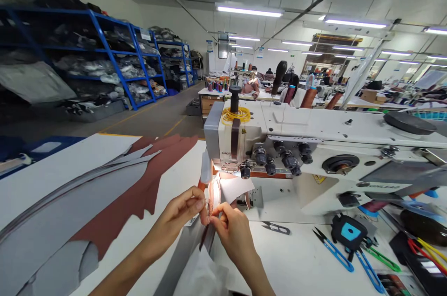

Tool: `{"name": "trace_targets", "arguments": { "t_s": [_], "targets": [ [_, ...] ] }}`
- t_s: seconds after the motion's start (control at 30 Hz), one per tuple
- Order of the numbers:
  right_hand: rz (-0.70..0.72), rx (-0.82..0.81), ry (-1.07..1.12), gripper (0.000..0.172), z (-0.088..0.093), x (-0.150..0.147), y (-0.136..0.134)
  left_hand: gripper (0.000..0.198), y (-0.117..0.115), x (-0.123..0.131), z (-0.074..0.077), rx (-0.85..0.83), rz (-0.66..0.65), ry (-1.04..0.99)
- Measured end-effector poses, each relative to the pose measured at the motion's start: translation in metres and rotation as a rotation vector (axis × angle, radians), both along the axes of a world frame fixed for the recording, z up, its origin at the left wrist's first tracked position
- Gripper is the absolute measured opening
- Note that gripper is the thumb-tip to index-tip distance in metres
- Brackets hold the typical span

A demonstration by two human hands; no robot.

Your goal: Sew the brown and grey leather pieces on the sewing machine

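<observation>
My left hand (185,207) and my right hand (233,230) meet just in front of the sewing machine's (251,123) needle area, fingertips almost touching. Each pinches the edge of a narrow brown-and-white fabric piece (215,193), lit by the machine's lamp. The exact grip is partly hidden by my fingers. A pale flap (237,189) lies on the machine bed beside the fabric, to the right. Below my hands, grey-white material (200,275) hangs toward the table's front edge.
Layered brown (174,154) and grey cut pieces (104,193) cover the table at left. Dark thread snips (277,228), blue-handled snips (335,251) and a black-and-blue tape measure (349,231) lie at right. Blue shelving (115,63) stands behind.
</observation>
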State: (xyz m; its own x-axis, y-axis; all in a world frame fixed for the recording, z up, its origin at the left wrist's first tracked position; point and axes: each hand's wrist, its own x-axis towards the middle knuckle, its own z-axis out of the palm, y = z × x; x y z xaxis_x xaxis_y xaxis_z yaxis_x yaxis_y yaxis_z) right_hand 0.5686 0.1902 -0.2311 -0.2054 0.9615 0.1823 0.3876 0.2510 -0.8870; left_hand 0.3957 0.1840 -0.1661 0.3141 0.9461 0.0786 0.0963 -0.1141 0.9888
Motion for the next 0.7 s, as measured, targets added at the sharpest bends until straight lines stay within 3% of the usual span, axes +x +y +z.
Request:
{"name": "trace_targets", "arguments": {
  "t_s": [0.17, 0.33, 0.57, 0.7],
  "targets": [
    [0.114, -0.06, 0.161, 0.014, -0.005, 0.012, 0.004, 0.029, 0.004, -0.012, -0.002, -0.04, 0.036, -0.116],
    [0.316, -0.239, 0.423, 0.022, -0.011, 0.037, 0.014, 0.031, 0.008, -0.027, -0.001, -0.032, 0.099, -0.123],
    [0.365, -0.3, 1.159, 0.04, -0.028, 0.041, 0.039, 0.032, 0.005, -0.034, -0.006, 0.218, 0.235, 0.38],
    [0.424, -0.334, 1.329, 0.046, -0.034, 0.029, 0.048, 0.027, 0.004, -0.028, -0.021, 0.48, 0.187, 0.738]
  ]
}}
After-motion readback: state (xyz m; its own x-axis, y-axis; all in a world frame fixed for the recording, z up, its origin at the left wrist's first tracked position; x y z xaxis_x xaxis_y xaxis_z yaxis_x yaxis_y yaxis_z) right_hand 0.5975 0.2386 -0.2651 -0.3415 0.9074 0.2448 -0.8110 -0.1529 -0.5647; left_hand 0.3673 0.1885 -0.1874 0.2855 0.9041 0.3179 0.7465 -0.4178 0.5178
